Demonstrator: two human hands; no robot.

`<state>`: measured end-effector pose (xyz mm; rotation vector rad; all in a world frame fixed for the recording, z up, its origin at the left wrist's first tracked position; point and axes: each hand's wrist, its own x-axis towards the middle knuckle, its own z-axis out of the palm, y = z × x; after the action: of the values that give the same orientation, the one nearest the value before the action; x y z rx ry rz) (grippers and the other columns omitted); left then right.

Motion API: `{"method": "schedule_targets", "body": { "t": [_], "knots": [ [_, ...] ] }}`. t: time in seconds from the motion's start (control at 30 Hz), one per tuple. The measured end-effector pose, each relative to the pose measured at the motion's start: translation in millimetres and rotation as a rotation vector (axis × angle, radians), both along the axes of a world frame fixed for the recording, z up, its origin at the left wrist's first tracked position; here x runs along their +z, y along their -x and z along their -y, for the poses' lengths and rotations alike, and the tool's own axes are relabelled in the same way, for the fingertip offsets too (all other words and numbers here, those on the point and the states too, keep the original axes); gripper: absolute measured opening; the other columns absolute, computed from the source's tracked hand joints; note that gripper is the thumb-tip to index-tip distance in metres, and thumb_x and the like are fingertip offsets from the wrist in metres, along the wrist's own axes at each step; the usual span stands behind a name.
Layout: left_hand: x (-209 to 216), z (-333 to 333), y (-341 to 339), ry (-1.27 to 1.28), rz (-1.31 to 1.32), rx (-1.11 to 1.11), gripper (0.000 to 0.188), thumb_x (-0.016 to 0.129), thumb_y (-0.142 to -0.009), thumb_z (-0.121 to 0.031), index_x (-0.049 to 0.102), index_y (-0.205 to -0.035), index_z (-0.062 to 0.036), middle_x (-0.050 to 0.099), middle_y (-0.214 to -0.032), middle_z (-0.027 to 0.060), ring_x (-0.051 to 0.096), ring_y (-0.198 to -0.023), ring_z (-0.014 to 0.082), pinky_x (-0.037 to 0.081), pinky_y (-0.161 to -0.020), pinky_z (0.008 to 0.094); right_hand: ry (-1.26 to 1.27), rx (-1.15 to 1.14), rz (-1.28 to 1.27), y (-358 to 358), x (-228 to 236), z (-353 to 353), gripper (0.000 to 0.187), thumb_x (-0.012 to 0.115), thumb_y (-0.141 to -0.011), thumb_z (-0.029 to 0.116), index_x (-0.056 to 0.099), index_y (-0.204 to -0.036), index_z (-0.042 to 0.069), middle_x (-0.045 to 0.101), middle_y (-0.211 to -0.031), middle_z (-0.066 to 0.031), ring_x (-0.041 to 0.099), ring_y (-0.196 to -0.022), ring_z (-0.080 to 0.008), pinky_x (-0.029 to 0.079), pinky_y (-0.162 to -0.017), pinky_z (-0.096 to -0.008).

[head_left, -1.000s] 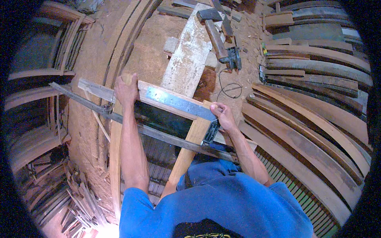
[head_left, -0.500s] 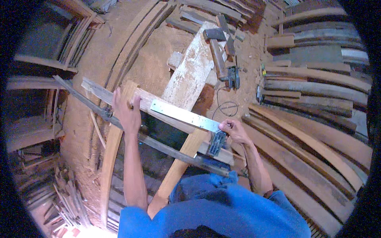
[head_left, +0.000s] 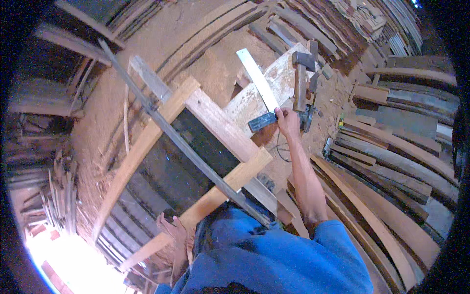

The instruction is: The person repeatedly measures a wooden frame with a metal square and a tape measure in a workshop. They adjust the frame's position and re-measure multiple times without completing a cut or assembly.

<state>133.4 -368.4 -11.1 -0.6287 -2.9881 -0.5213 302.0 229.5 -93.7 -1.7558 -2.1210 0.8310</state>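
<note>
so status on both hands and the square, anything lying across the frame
Right hand gripping square, off the frame. Left hand open at frame, contact unclear. Grey bar running across frame.

Right hand (head_left: 287,122) far forward in a grip; left hand (head_left: 173,228) low, loosely spread.

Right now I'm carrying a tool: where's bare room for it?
The brown floor beyond the wooden frame, left of the metal square, looks bare. It's crowded around the axe-like tool and among the boards at right.
</note>
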Motion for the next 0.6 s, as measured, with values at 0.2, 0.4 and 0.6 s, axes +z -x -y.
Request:
{"method": "schedule_targets", "body": {
  "t": [0.2,0.4,0.6],
  "knots": [
    [-6.2,18.1,-11.4,0.186,-0.002,0.051,0.059,0.063,-0.097,-0.031,0.050,-0.147,-0.0013,0.046,-0.149,0.0260,0.041,-0.140,0.0451,0.030,-0.118,0.0590,-0.205,0.059,0.288,-20.7,67.3,-17.5,0.051,0.071,-0.093,0.056,0.076,-0.113,0.010,0.078,-0.104,-0.0209,0.075,-0.094,-0.0423,0.059,-0.085,-0.0539],
    [-0.5,10.6,-8.9,0.111,0.000,0.054,0.062,0.066,-0.094,-0.032,0.051,-0.147,-0.0028,0.049,-0.147,0.0243,0.042,-0.139,0.0452,0.032,-0.117,0.0590,0.116,0.078,0.119,-37.2,-4.1,-107.8,0.060,0.075,-0.091,0.052,0.067,-0.119,-0.001,0.074,-0.111,-0.0261,0.073,-0.103,-0.0381,0.057,-0.088,-0.0523],
    [8.8,12.1,-9.3,0.101,-0.018,0.026,0.063,0.069,-0.093,-0.036,0.053,-0.144,-0.0015,0.050,-0.145,0.0253,0.044,-0.137,0.0449,0.033,-0.116,0.0586,0.156,0.070,-0.207,-78.5,-24.4,-168.8,0.026,0.072,-0.087,0.029,0.073,-0.096,0.004,0.067,-0.079,-0.0056,0.062,-0.065,-0.0155,0.047,-0.055,-0.0360]
  ]
}}
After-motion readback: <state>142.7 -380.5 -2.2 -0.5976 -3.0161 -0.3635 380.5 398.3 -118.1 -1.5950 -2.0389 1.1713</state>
